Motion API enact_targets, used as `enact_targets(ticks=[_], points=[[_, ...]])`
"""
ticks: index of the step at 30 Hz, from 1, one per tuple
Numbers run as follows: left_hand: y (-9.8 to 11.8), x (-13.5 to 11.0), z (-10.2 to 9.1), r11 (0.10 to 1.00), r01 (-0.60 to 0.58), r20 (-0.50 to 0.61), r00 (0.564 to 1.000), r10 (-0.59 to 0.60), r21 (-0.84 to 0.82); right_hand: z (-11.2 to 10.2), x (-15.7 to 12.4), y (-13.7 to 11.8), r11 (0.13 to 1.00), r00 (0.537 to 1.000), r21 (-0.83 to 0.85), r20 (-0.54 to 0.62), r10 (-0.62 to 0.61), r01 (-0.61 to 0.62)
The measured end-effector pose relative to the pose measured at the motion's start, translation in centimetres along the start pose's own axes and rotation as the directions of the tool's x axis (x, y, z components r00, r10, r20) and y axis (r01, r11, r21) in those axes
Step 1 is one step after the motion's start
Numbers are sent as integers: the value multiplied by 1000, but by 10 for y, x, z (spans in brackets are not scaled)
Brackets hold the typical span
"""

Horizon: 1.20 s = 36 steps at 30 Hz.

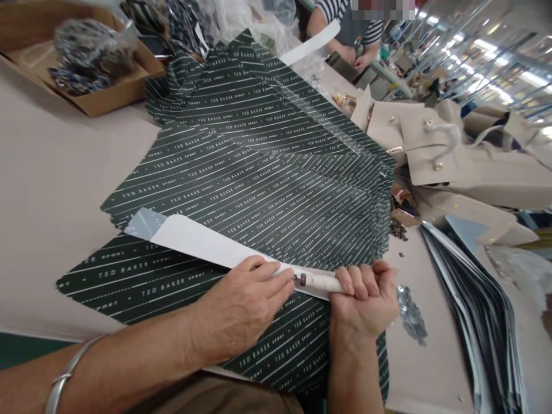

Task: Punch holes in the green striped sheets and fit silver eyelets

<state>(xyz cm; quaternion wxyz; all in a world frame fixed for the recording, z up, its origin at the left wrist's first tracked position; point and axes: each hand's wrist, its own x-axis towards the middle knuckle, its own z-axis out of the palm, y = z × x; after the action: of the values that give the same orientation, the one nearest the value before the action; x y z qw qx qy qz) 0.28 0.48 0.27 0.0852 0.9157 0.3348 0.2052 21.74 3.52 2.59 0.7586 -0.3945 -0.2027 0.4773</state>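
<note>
My left hand (241, 307) lies palm down on a folded-over white flap (202, 241) of a dark green striped printed sheet (259, 184), fingers pressed together at the flap's near end. My right hand (366, 299) is closed in a fist round a pale wooden tool handle (321, 281) with a dark metal collar, its tip touching the flap right beside my left fingertips. The sheet tops a fanned stack of similar green sheets spread across the beige table (52, 190).
A cardboard box (107, 95) with bagged items stands at the back left. Beige bags with gold studs (431, 144) lie at the right, above a stack of dark sheets (474, 299). Small metal pieces (409, 313) lie by my right hand. Another person (349, 29) works at the far end.
</note>
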Motion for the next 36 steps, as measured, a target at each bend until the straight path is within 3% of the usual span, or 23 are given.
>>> enact_targets(ticks=[7,10,16,20,29,31,36], points=[[-1,0,0,1000,-5,22,1000,5,-7,32,-21,0,977,968,-111,193,-160,184],[-1,1,-2,1000,5,14,1000,-5,-22,37,-26,-1,968,949,-129,263,-174,213],[0,1,-5,1000,-8,-9,1000,8,2,26,-19,-4,975,962,-116,220,-160,188],[0,-1,-4,1000,0,-16,1000,0,-15,33,-27,-4,958,961,-198,227,-161,207],[2,2,0,999,20,-16,1000,-20,-36,55,-54,5,790,874,-432,414,-255,435],[3,1,-1,999,27,-13,1000,-28,-33,59,-49,6,764,856,-468,474,-206,443],[2,0,0,1000,25,7,1000,-25,-19,81,-23,7,802,850,-518,525,26,296]])
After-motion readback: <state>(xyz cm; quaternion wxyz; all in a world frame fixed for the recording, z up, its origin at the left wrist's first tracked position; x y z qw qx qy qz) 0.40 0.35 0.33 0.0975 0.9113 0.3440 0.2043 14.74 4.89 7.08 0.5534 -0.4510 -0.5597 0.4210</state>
